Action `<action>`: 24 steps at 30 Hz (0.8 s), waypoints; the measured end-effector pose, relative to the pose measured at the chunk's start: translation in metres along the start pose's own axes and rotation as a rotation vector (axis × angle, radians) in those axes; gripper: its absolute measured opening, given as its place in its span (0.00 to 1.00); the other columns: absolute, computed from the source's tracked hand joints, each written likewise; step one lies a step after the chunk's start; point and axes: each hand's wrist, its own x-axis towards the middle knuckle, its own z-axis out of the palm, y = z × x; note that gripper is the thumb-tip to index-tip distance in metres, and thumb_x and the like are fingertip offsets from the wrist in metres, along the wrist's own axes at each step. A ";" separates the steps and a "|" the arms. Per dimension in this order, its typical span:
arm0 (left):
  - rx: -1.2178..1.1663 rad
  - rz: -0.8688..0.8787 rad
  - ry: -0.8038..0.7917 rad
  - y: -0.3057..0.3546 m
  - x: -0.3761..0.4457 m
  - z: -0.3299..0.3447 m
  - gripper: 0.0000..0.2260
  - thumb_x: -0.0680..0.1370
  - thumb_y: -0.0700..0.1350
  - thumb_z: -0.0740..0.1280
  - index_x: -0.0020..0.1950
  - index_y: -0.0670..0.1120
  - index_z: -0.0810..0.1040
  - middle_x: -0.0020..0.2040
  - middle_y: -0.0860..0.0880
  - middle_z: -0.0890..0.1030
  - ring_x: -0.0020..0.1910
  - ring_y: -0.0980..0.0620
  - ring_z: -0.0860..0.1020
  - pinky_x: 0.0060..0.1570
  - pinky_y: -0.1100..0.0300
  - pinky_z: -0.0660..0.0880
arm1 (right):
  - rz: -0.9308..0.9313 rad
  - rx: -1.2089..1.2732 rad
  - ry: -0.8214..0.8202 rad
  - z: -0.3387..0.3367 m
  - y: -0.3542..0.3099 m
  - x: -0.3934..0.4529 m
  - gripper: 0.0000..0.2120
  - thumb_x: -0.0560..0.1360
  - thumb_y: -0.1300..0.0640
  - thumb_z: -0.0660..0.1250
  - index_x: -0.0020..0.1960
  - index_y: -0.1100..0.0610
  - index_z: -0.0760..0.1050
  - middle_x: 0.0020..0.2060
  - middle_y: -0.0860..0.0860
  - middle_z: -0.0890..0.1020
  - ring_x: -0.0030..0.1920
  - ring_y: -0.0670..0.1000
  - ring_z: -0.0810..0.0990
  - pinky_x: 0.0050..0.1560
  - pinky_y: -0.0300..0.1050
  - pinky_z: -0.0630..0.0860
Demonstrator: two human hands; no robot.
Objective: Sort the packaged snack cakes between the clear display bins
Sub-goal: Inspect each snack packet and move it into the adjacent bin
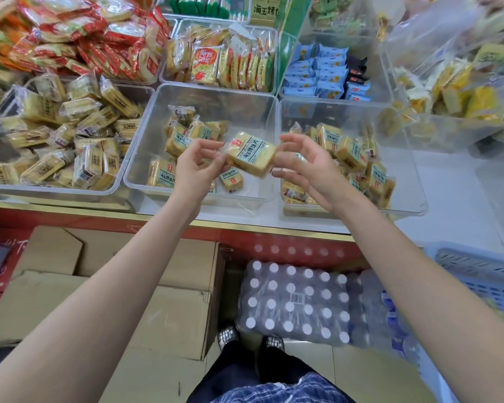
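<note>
A single packaged snack cake [250, 154] is held up at the centre of the view, above the front bins, tilted with its label turned upward. It is pinched at its 9 o'clock end by the left hand [193, 167], fingers curled onto the wrapper's edge. At its 3 o'clock end the wrapper is gripped by the right hand [304, 167]; thumb and forefinger seem to be closed on the seal, though the contact is partly hidden behind the cake.

Directly beneath, the middle clear bin [146, 158] is seen on the bench [454, 193], with a loose handful of matching cakes scattered in it. At 3 o'clock from it, just beside, the right clear bin [413, 196] is filled with a thicker cluster of the same blue-labelled cakes. At 9 o'clock, the left clear bin [50, 189] is heaped with brown-labelled cakes.

At 12 o'clock, a rear bin [271, 62] of orange-labelled packets is shown, and blue packets [317, 74] are stacked toward 1 o'clock.

At 6 o'clock, on the floor, cardboard boxes [169, 312] are set beside a shrink-wrapped pack of bottles [294, 303], and a blue basket [483, 274] is seen at 4 o'clock.
</note>
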 end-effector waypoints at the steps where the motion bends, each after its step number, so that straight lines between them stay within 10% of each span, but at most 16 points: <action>1: 0.024 0.023 0.000 0.001 -0.001 0.001 0.07 0.78 0.34 0.65 0.47 0.46 0.73 0.46 0.44 0.77 0.43 0.51 0.82 0.44 0.64 0.79 | 0.031 0.037 0.022 0.001 0.000 0.001 0.19 0.74 0.58 0.69 0.63 0.58 0.70 0.60 0.55 0.75 0.51 0.52 0.82 0.52 0.45 0.80; 9: -0.110 -0.126 -0.132 0.012 -0.007 0.012 0.05 0.78 0.37 0.65 0.52 0.45 0.74 0.57 0.43 0.77 0.54 0.48 0.80 0.50 0.60 0.79 | -0.318 -0.417 0.247 -0.001 0.004 0.004 0.11 0.70 0.66 0.73 0.41 0.54 0.73 0.45 0.46 0.77 0.50 0.48 0.78 0.49 0.42 0.80; 15: -0.285 -0.272 -0.138 0.018 -0.010 0.020 0.19 0.76 0.44 0.68 0.64 0.40 0.68 0.55 0.41 0.79 0.50 0.48 0.83 0.49 0.59 0.79 | -0.638 -0.832 0.111 -0.003 0.012 -0.001 0.10 0.67 0.66 0.75 0.39 0.63 0.73 0.49 0.58 0.74 0.50 0.52 0.75 0.51 0.46 0.79; 19: -0.301 -0.243 -0.135 0.018 -0.009 0.019 0.14 0.75 0.36 0.68 0.58 0.41 0.70 0.56 0.43 0.78 0.48 0.51 0.82 0.49 0.61 0.79 | -0.517 -0.676 0.089 -0.007 0.021 -0.007 0.10 0.69 0.63 0.74 0.38 0.60 0.72 0.57 0.54 0.72 0.58 0.47 0.73 0.53 0.45 0.80; 24: -0.329 -0.191 -0.309 0.012 -0.016 0.010 0.14 0.70 0.33 0.69 0.52 0.44 0.72 0.61 0.46 0.75 0.53 0.50 0.81 0.56 0.56 0.78 | -0.135 -0.324 0.070 -0.014 0.011 -0.006 0.29 0.70 0.59 0.74 0.67 0.53 0.66 0.67 0.47 0.67 0.56 0.45 0.77 0.53 0.47 0.80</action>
